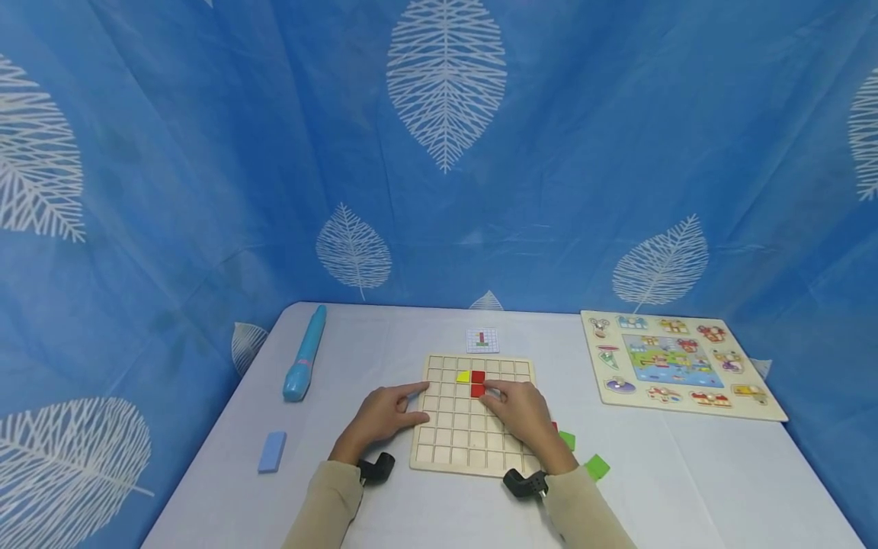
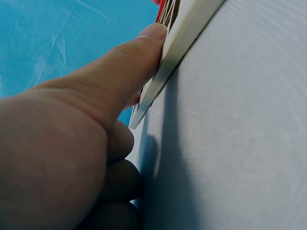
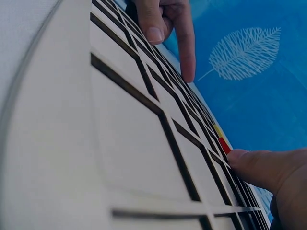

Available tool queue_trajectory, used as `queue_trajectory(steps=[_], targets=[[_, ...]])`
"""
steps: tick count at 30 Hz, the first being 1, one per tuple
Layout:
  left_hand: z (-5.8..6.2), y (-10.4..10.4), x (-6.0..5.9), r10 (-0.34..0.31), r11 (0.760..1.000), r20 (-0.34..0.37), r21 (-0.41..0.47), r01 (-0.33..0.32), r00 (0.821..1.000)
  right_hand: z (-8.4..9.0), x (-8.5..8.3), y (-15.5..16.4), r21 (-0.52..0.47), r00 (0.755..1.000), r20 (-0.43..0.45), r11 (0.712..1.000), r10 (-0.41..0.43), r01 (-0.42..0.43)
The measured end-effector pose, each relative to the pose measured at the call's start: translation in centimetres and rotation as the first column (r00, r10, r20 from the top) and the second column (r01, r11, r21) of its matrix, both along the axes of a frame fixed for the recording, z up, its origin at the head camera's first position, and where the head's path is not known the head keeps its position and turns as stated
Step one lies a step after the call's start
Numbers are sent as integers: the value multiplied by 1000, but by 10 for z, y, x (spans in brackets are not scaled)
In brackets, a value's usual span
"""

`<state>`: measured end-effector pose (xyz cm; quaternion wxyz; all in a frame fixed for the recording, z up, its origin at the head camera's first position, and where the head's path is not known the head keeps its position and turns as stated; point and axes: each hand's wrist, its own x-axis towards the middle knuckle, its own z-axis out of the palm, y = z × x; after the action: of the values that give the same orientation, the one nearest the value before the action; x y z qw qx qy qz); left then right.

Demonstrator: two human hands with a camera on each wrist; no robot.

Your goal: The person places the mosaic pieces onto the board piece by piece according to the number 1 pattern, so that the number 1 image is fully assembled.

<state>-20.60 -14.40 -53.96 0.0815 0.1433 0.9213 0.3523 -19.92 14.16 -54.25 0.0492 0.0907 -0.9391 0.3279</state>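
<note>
A wooden grid board (image 1: 442, 438) lies on the table in the head view. A yellow piece (image 1: 463, 377) sits in it beside a red square tile (image 1: 478, 377), with another red square tile (image 1: 477, 390) just below. My right hand (image 1: 523, 412) pinches the lower red tile at its right side with thumb and index finger; the index tip is hidden in the right wrist view. My left hand (image 1: 380, 415) touches the board's left edge, thumb and index finger stretched apart. In the left wrist view its thumb (image 2: 122, 67) presses on the board's rim, other fingers bent below.
Green tiles (image 1: 597, 467) and a partly hidden red one lie right of the board. Behind it is a small pattern card (image 1: 482, 341). A picture puzzle board (image 1: 610, 393) stands right; a blue microphone-shaped toy (image 1: 305, 354) and a blue block (image 1: 272, 451) lie left.
</note>
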Motion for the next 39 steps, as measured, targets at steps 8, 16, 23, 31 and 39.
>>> queue_trajectory(steps=[8, 16, 23, 31, 39], targets=[[1, 0, -1, 1, 1000, 7, -2, -1, 1000, -1, 0, 0, 6, 1000, -11, 1000, -19, 19], [0, 1, 0, 0, 1000, 11, -7, 0, 1000, 8, 2, 7, -86, 1000, 2, 996, -22, 22], [2, 0, 0, -2, 1000, -3, -9, 2, 1000, 33, 4, 28, -160, 997, -49, 986, -59, 50], [1, -1, 1, -5, 1000, -9, -9, 5, 1000, 41, 15, 61, -97, 999, -32, 995, -34, 30], [1, -2, 1, -7, 1000, -7, -12, 6, 1000, 32, 37, 99, -51, 999, 46, 999, -4, 6]])
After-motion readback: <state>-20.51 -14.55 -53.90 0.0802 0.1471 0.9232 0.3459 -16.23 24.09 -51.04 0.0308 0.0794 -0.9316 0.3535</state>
